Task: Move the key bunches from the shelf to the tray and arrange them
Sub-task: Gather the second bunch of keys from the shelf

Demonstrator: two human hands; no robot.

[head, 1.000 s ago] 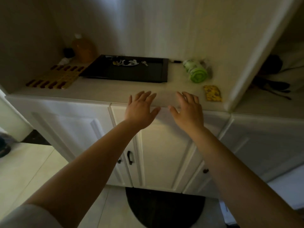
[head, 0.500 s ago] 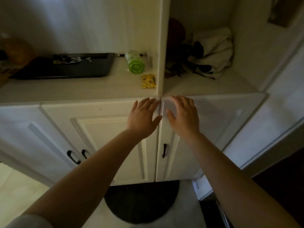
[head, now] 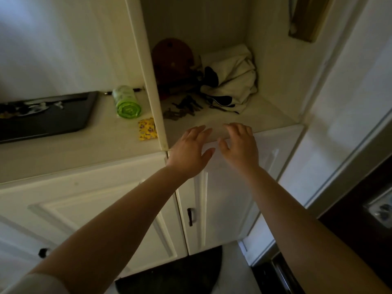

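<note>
Dark key bunches [head: 184, 109] lie on the floor of the white shelf niche [head: 265, 117], near its left wall. A black tray [head: 70, 122] sits on the counter to the left and holds a key bunch with a white tag [head: 36, 107]. My left hand [head: 189, 152] and my right hand [head: 240, 146] hover side by side at the shelf's front edge, just short of the keys. Both hands are open with fingers spread and hold nothing.
A white divider panel [head: 148, 81] separates the counter from the niche. A green roll [head: 126, 102] and a yellow packet [head: 147, 129] lie between tray and divider. A cream cloth bag [head: 233, 79] and a brown round object [head: 172, 60] fill the niche's back. Cabinet doors [head: 212, 198] are below.
The view and both hands have swung right, from in front of the tray to the shelf niche. The hands stayed open and empty and now reach over the shelf's front edge.
</note>
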